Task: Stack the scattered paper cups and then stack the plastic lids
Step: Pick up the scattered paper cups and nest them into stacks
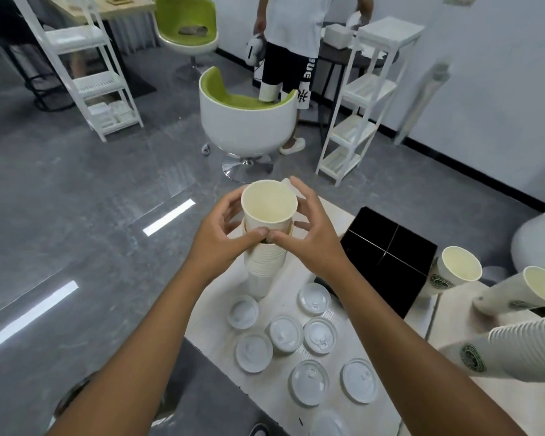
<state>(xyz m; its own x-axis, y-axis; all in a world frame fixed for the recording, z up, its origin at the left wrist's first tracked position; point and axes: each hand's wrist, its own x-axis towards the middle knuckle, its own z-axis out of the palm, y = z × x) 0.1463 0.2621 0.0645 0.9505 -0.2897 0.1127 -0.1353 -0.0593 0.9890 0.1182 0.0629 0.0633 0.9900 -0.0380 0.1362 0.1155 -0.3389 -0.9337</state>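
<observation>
A tall stack of white paper cups (263, 265) stands upright on the pale table (214, 309), its top cup's cream inside facing me. My left hand (224, 228) grips the upper part of the stack from the left. My right hand (309, 228) grips it from the right, thumbs nearly meeting in front. Several clear plastic lids (285, 333) lie flat and scattered on the table in front of the stack. More cups with a green logo (453, 272) stand or lie at the right, including a lying stack (516, 350).
A black box (387, 262) sits on the table right of the stack. Beyond the table are a white and green chair (249, 127), white shelf racks (356, 121) and a standing person (296, 42). The grey floor lies to the left.
</observation>
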